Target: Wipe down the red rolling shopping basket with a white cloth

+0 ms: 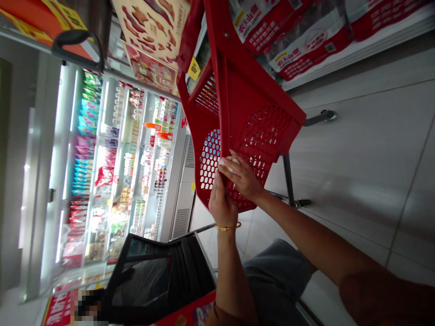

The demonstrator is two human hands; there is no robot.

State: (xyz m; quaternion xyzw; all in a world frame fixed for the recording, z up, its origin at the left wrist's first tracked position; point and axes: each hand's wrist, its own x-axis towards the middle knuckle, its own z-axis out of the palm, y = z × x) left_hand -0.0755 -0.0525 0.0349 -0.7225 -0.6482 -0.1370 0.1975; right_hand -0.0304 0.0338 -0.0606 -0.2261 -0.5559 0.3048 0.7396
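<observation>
Big red cart (pixel 249 86) right beside shrink-wrapped bottle packs (pixel 306 50), with both hands at its edge. Right hand's (pixel 245 179) fingers are bunched over a tiny whitish wad (pixel 230 169) there; left hand's (pixel 223 201) right next to it, fingers close together, can't tell if they're gripping anything tbh.

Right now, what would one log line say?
Left hand: at rim of red cart; right hand: close beside left, contents unclear; bottle packs: upper right

Red-labelled bottle packs (pixel 307 52) on a low shelf (pixel 374 51), bright display cooler (pixel 174 190), patterned boxes (pixel 152 22).
</observation>
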